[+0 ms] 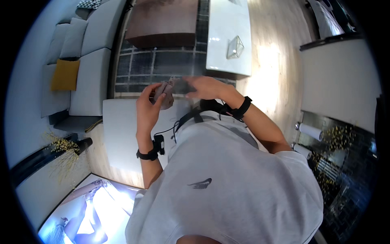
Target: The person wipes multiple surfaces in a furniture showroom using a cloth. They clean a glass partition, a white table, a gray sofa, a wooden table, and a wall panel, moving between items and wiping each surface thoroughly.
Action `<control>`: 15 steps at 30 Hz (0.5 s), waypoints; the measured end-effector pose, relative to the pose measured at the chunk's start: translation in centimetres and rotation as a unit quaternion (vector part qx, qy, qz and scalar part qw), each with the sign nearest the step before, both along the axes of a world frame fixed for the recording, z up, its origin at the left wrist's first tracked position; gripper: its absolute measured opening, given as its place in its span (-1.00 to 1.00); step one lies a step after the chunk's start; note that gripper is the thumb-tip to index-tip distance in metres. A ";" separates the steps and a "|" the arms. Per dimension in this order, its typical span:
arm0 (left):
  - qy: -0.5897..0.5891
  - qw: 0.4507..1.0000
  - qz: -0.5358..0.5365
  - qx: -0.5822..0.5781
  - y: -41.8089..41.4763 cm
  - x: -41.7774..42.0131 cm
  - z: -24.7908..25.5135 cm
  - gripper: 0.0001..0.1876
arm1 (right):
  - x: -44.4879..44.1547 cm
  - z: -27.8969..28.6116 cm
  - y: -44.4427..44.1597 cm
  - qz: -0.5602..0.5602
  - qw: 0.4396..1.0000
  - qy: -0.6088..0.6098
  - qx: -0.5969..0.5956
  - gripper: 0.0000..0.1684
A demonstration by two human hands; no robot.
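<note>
My left hand (pixel 148 102) grips a small crumpled greyish-pink bundle (pixel 166 94), which looks like cloth or soft wrapping. Its fingers curl round the far side and the thumb presses on the near side. A ragged tuft sticks up from the bundle's top. Just right of it, my right hand (pixel 207 87) is held with thumb and fingers spread, apart from the bundle and with nothing visible in it. The fingertips of that hand are blurred. Each wrist wears a black strap; a small device (pixel 159 144) sits on the left one.
Below my hands is a pale upholstered seat (pixel 122 128). Ahead lie a dark checked rug (pixel 170 62), a brown low table (pixel 163 21) and a white glossy table (pixel 218 58) bearing a glass geometric ornament (pixel 235 48). A grey sofa (pixel 91 82) with a yellow cushion (pixel 65 75) stands left.
</note>
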State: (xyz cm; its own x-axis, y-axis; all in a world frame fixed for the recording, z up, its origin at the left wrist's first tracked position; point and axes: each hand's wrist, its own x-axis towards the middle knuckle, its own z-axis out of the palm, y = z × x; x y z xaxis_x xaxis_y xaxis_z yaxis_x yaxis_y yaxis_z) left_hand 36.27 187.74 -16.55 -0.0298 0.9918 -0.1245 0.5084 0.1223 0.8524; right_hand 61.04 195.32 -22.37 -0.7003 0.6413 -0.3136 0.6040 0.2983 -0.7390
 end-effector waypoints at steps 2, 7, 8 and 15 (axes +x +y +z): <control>-0.001 1.000 0.003 0.000 3.8 0.6 0.6 -0.63 | -0.4 -0.6 5.1 0.011 0.996 0.055 0.065 -0.02; 0.002 1.000 -0.023 0.012 11.1 1.4 2.2 -0.64 | -2.3 0.7 13.3 0.047 0.990 0.110 0.078 0.02; 0.001 0.999 -0.031 0.013 12.5 1.3 2.3 -0.64 | -2.5 0.3 14.3 0.041 0.989 0.128 0.057 -0.01; 0.009 0.997 -0.069 -0.028 25.8 -1.2 0.9 -0.62 | -2.6 -0.7 24.5 -0.026 0.992 0.121 0.014 -0.42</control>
State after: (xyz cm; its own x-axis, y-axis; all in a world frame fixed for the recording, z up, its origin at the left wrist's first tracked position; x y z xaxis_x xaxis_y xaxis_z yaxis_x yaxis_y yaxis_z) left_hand 35.06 213.52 -15.63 0.1039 0.9780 -0.1808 0.5396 0.0972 0.8363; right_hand 58.42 219.80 -23.12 -0.7189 0.6842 -0.1222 0.4256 0.2943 -0.8557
